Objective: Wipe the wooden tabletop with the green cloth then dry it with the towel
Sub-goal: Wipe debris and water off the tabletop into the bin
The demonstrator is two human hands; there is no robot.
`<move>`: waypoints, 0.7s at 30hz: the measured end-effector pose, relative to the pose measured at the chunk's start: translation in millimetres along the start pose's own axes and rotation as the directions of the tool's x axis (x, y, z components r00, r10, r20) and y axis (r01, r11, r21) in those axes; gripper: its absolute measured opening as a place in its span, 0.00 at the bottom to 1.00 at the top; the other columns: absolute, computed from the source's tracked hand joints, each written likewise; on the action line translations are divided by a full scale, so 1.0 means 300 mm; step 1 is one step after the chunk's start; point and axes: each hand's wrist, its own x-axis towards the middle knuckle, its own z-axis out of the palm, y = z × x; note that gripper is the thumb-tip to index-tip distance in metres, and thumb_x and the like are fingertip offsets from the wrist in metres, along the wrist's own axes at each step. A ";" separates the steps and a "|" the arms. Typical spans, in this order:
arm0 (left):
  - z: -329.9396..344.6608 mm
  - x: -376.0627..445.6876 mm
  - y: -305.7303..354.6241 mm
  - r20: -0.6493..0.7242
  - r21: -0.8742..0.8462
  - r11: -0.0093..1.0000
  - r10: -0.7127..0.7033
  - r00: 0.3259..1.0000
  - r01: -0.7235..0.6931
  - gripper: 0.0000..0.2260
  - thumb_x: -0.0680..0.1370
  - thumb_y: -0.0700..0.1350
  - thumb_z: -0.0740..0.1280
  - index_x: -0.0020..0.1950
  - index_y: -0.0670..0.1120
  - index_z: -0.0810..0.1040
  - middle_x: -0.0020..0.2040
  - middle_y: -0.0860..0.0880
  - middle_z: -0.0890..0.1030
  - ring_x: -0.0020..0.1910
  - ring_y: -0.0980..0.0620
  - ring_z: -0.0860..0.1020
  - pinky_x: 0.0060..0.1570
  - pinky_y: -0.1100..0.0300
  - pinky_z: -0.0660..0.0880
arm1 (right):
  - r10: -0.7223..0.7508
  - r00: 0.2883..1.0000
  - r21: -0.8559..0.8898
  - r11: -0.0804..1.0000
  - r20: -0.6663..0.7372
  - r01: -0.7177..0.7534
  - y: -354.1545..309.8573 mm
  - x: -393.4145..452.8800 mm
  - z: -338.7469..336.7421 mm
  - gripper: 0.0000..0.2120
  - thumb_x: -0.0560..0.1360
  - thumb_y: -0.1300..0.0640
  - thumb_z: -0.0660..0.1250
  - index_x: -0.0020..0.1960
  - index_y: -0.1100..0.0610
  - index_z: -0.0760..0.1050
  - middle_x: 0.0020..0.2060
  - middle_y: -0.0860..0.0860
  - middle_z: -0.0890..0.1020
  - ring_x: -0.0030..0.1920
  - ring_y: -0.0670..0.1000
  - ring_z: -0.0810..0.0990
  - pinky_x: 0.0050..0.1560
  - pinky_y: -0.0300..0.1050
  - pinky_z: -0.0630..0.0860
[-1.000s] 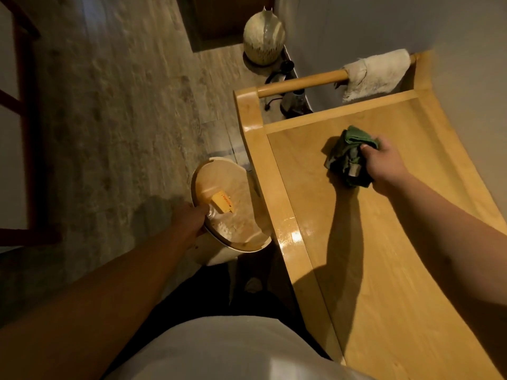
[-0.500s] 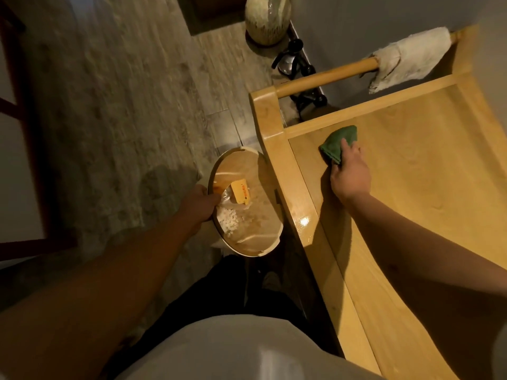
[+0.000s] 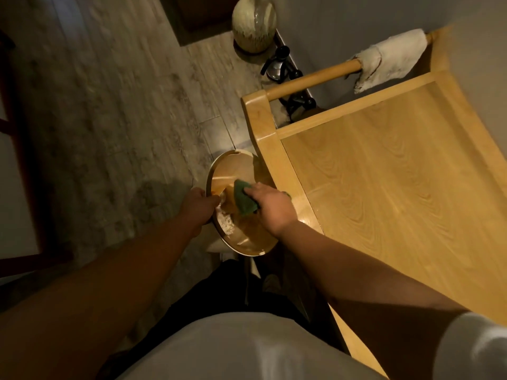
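Note:
The light wooden tabletop (image 3: 397, 193) fills the right side of the head view. My right hand (image 3: 270, 205) grips the green cloth (image 3: 242, 200) just past the table's left rim, over a round wooden tray (image 3: 241, 171). My left hand (image 3: 199, 205) holds that tray by its left rim, level with the table edge. Pale crumbs (image 3: 226, 224) lie in the tray. A whitish towel (image 3: 389, 58) hangs on the wooden rail (image 3: 312, 78) at the table's far end.
A round pale vase (image 3: 253, 21) stands on the floor by the wall, with a dark metal object (image 3: 279, 65) beside it. Grey plank flooring (image 3: 109, 105) spreads to the left. A dark wooden furniture frame (image 3: 24, 165) stands at the far left.
My right hand has swept the green cloth from the middle of the tabletop leftward and off its left edge to above the tray. My left hand has kept hold of the tray.

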 end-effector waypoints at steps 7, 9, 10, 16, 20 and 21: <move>-0.004 -0.003 -0.024 0.005 -0.002 1.000 -0.019 1.000 0.019 0.04 0.79 0.44 0.68 0.48 0.46 0.74 0.49 0.40 0.80 0.46 0.43 0.81 0.44 0.49 0.80 | 0.384 0.904 0.631 0.752 -0.186 -0.190 0.014 0.017 -0.126 0.18 0.78 0.67 0.64 0.65 0.55 0.77 0.58 0.49 0.81 0.59 0.50 0.80 0.54 0.30 0.74; -0.004 0.001 -0.029 0.006 -0.004 0.999 -0.032 0.999 0.032 0.03 0.79 0.43 0.68 0.49 0.46 0.75 0.49 0.41 0.81 0.48 0.43 0.81 0.46 0.49 0.81 | 0.486 0.850 0.721 0.661 -0.201 -0.207 0.088 0.053 -0.220 0.17 0.79 0.62 0.63 0.66 0.51 0.77 0.57 0.47 0.81 0.57 0.48 0.80 0.54 0.37 0.78; -0.006 0.002 -0.031 0.011 -0.014 0.999 -0.038 0.999 0.038 0.03 0.79 0.43 0.68 0.48 0.47 0.74 0.50 0.41 0.80 0.48 0.42 0.82 0.48 0.48 0.81 | 0.524 0.825 0.726 0.649 -0.211 -0.227 0.133 0.065 -0.264 0.18 0.80 0.61 0.62 0.66 0.47 0.76 0.58 0.47 0.80 0.58 0.48 0.79 0.54 0.42 0.79; -0.009 -0.004 -0.065 0.025 -0.056 0.996 -0.070 0.997 0.072 0.04 0.79 0.41 0.69 0.51 0.46 0.75 0.53 0.40 0.80 0.48 0.43 0.80 0.43 0.51 0.80 | 0.626 0.666 0.303 0.779 -0.405 -0.548 0.402 -0.047 -0.293 0.26 0.74 0.70 0.58 0.69 0.55 0.75 0.68 0.55 0.76 0.69 0.56 0.72 0.73 0.43 0.62; -0.007 0.002 -0.085 0.042 -0.073 0.993 -0.091 0.995 0.094 0.04 0.79 0.41 0.68 0.48 0.48 0.74 0.49 0.42 0.80 0.43 0.47 0.79 0.37 0.55 0.77 | 0.580 0.698 0.250 0.813 -0.421 -0.525 0.371 -0.110 -0.163 0.28 0.73 0.73 0.60 0.72 0.57 0.71 0.73 0.58 0.69 0.74 0.57 0.66 0.74 0.40 0.53; -0.007 0.001 -0.089 0.046 -0.081 0.992 -0.098 0.994 0.102 0.03 0.79 0.40 0.68 0.50 0.47 0.74 0.48 0.42 0.80 0.43 0.47 0.79 0.37 0.55 0.77 | 0.550 0.722 0.242 0.835 -0.420 -0.495 0.342 -0.116 -0.136 0.28 0.74 0.73 0.61 0.72 0.57 0.71 0.73 0.58 0.69 0.74 0.57 0.66 0.74 0.41 0.52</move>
